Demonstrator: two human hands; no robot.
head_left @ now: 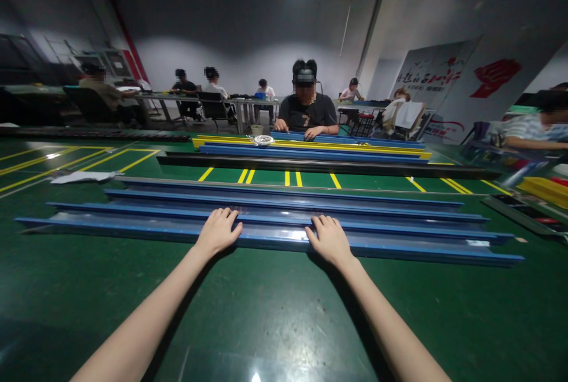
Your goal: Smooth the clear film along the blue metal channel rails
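Several long blue channels (270, 234) lie side by side across the green table (275, 305) in front of me. My left hand (219, 231) is on the nearest channel, left of its middle, its palm over the near edge and its fingers bent over the ridge behind. To the right of the middle, my right hand (329, 238) grasps the same channel in a like way, fingers curled at the far ridge. Both thumbs point inward along the trough. The undersides of my fingers are hidden.
Beyond the blue channels lie a long black rail (328, 165) and a yellow rail (248, 142). A clear coil (262, 140) sits on the rails. A co-worker (307, 104) sits opposite, hands on blue pieces. White paper (84, 177) is at left, a grey tray (526, 214) at right.
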